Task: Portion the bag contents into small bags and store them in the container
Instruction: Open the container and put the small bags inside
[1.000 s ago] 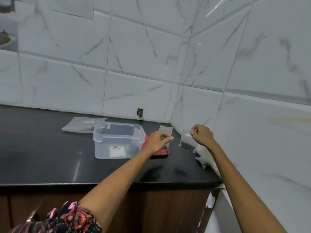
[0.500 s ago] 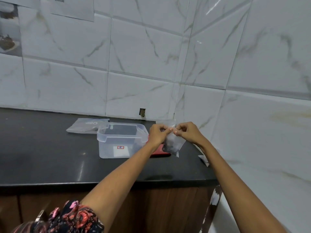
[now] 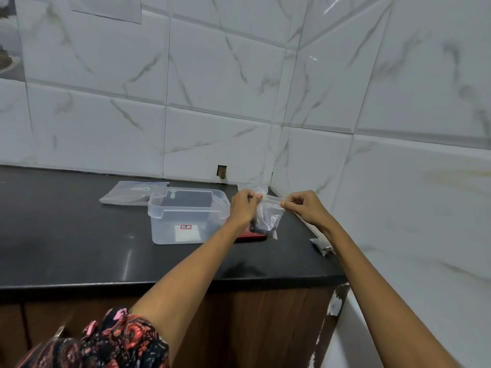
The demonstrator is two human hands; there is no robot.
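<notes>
While a clear, lidless plastic container [image 3: 186, 216] waits just left on the black countertop [image 3: 66, 248], the left hand [image 3: 243, 208] and right hand [image 3: 303, 208] pinch the top corners of a small clear plastic bag [image 3: 268, 216] holding dark contents, apparently stretching its mouth to seal it.

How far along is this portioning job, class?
Done: the small bag already holds dark contents. In hand: left hand and right hand pinch its top edge. Left: the clear container looks empty of bags, its red lid beside it.
</notes>
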